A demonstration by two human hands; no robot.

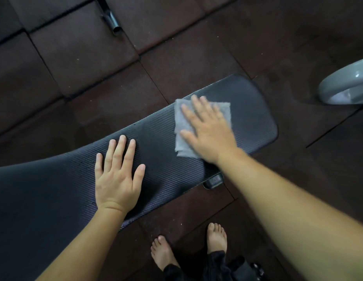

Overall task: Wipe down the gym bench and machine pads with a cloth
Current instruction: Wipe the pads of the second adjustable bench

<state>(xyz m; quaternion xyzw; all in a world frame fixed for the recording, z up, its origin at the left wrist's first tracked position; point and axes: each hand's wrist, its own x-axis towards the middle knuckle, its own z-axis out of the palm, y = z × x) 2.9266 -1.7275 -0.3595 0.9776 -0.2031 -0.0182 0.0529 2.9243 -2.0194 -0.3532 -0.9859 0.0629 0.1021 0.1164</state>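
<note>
Seen from above, a long dark ribbed padded gym bench surface [55, 189] runs diagonally across a floor of dark brown rubber tiles [85, 57]. The left grip [115, 179], a bare hand, lies flat on the middle of the surface, fingers straight and released, holding nothing. The right grip [211, 134] presses a folded pale grey cloth [181, 123] against the far rounded end of the surface, fingers spread straight over it and not curled round it. Two bare feet [162, 254] stand on the floor beside the surface. A curved grey object [342, 86] sits at the right edge.
</note>
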